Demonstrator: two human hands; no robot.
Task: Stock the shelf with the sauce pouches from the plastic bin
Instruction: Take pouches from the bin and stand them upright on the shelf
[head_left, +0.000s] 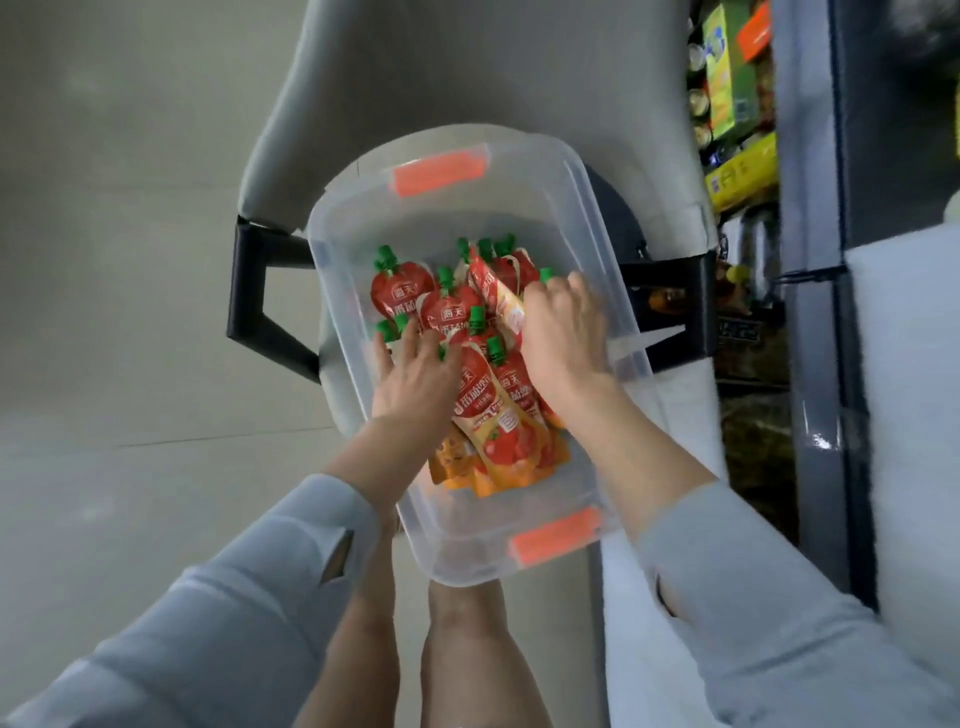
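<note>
a clear plastic bin with orange latch handles (597, 249) sits on the seat of a grey upholstered chair with black armrests (332, 104), tilted across the seat so one orange handle points away from the person and the other toward them. inside the bin lies a loose heap of red tomato sauce pouches with green screw caps (402, 291), some lying flat with their labels up, others overlapping one another, with the orange-yellow bottoms of several fanned out toward the near end of the bin. the person's left hand (415, 384) is down inside the bin, fingers spread and resting flat on the pouches at the left side of the heap, open rather than closed around any one pouch. the right hand (563, 338) is also inside the bin at the right side of the heap, its fingers curled down over the tops of the pouches by a green cap; whether it has actually clasped one cannot be told, since the fingertips are hidden behind the hand. both forearms come in from the bottom of the view in light grey long sleeves (234, 613), pushed up off the wrists. below the bin the person's bare legs (467, 654) show against a pale grey tiled floor (130, 312). to the right stands a dark grey metal store shelf (810, 312) holding blurred yellow and green boxed goods (727, 83) and other small packages too smeared to name.
</note>
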